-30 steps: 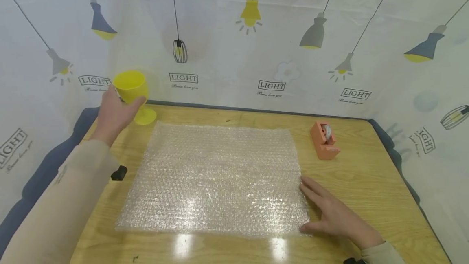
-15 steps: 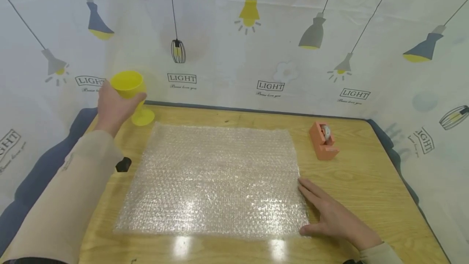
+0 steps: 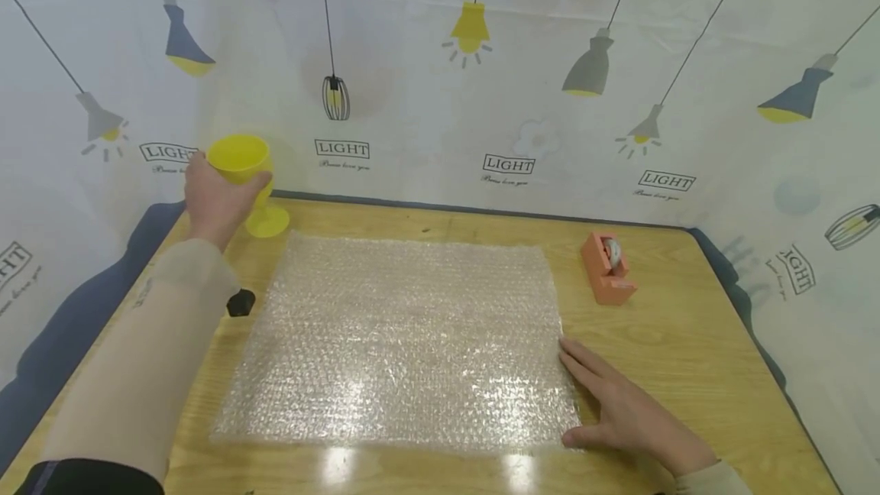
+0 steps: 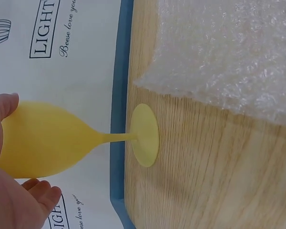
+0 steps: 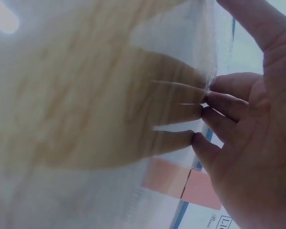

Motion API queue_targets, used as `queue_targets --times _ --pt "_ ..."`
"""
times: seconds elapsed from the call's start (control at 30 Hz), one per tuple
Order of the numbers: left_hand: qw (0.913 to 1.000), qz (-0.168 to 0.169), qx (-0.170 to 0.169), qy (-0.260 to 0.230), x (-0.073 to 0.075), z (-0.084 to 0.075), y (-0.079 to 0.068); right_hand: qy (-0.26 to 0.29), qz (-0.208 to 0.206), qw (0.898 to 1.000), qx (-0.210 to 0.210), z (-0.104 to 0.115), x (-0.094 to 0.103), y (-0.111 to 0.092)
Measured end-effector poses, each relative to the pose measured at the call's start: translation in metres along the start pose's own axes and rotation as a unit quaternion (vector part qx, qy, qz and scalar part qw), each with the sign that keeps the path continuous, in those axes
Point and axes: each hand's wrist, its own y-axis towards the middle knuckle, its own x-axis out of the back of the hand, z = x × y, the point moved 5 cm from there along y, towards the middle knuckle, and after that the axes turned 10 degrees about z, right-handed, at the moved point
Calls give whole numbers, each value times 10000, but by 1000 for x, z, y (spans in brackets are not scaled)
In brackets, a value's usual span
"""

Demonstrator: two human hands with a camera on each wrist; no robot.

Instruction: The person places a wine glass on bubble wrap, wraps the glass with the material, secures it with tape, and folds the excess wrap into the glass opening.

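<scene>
The left hand (image 3: 218,203) holds the yellow cup (image 3: 241,160) round its bowl by the tabletop's (image 3: 694,357) far left corner, likely so it won't tip. Well apart, the right hand (image 3: 622,407) touches the bubble wrap's (image 3: 412,334) right edge with loose fingers, maybe to steady it.

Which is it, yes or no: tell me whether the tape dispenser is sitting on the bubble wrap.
No, the orange tape dispenser stands to the right of the bubble wrap, with wooden table showing between them.
</scene>
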Motion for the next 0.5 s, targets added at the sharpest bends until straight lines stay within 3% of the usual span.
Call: queue_targets --times 0.5 --pt "9998 -121 -166 -62 1 4 5 53 14 10000 0 0 1 -1"
